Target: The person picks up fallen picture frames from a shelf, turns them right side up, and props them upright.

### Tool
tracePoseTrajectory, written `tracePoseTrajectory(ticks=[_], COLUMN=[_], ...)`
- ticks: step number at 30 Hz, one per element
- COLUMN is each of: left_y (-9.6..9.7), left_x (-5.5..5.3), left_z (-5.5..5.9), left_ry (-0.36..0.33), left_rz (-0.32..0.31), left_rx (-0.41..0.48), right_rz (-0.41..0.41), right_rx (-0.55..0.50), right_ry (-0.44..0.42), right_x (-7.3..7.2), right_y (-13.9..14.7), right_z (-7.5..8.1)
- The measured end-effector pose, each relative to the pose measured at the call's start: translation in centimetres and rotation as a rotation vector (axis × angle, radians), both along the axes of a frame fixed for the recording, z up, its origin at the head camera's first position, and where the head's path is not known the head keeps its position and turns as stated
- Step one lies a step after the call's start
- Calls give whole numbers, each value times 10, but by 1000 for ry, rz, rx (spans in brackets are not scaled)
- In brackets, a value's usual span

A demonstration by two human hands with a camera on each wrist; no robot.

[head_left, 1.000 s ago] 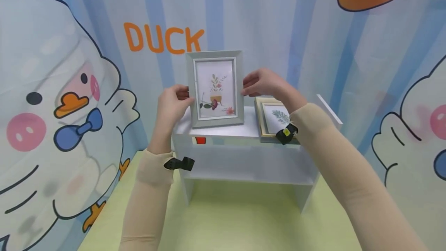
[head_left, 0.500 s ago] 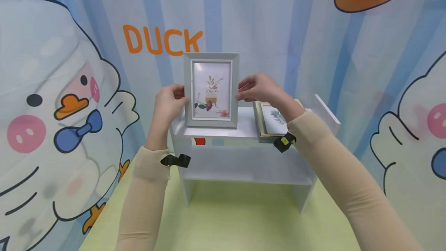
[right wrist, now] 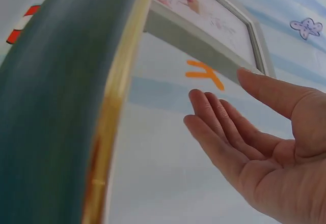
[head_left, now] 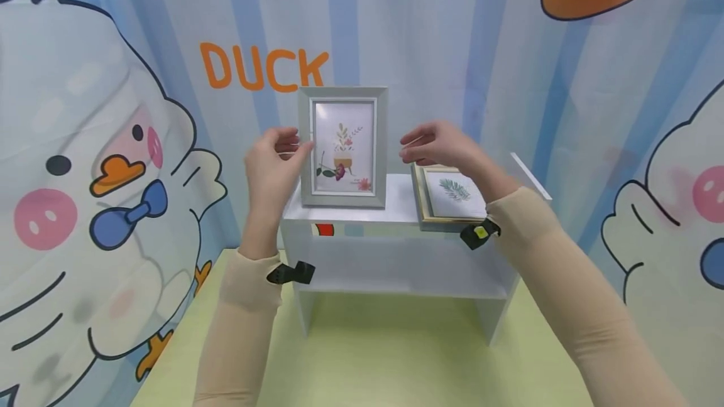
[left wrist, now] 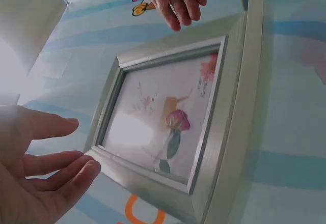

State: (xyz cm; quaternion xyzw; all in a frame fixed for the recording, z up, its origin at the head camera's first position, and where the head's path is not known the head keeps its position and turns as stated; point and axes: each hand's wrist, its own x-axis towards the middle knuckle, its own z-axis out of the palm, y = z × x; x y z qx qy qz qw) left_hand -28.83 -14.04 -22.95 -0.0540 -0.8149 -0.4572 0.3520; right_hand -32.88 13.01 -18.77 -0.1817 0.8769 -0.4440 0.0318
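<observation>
A silver-grey picture frame (head_left: 343, 201) stands upright on the left part of a white shelf unit's top (head_left: 404, 200); its print shows a potted plant, a rose and a pink flower. Beside its left edge is my left hand (head_left: 274, 162), thumb and fingers spread apart; in the left wrist view those fingertips lie right by the frame's border (left wrist: 137, 180). My right hand (head_left: 441, 146) hovers to the right of the frame, a visible gap between them, fingers relaxed and holding nothing. Below it lies a gold-edged picture frame (head_left: 424, 196) with a green leaf print.
The shelf unit has a lower shelf (head_left: 396, 265) and a raised panel at its right end (head_left: 530, 176). It stands on a yellow-green surface (head_left: 396, 344). Behind hangs a blue-striped curtain (head_left: 430, 36) with cartoon ducks. In the right wrist view the gold-edged frame (right wrist: 114, 96) looms close.
Both hands have let go of the silver-grey frame's sides; the right hand has drawn away to the right. The frame shifted slightly left earlier and now stands still on the shelf top.
</observation>
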Motion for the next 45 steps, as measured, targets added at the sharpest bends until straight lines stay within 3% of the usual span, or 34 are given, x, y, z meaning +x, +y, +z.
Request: tracePoseTrajectory(ticks=[2, 4, 10, 16, 24, 32, 37, 45], left_y=[9, 19, 52, 81, 112, 130, 136, 142], left_x=[6, 11, 17, 15, 12, 9, 8, 12], left_z=[0, -2, -9, -18, -29, -40, -43, -46], left_ry=[53, 53, -64, -151, -291, -375, -350, -317], left_rz=[-37, -85, -201, -259, -356, -397, -392, -338], left_rx=[-26, -50, -77, -144, -206, -263, -258, -211], right_rz=[-21, -53, -143, -223, -310, -313, -293, -286], right_rx=[8, 29, 104, 201, 360, 484, 547, 545], right_ry=[12, 19, 22, 30, 59, 52, 46, 65], right_x=[4, 9, 19, 28, 48, 55, 54, 51], right_y=[14, 28, 65, 93, 105, 100, 100, 96], right_z=[0, -1, -7, -19, -31, -36, -37, -38])
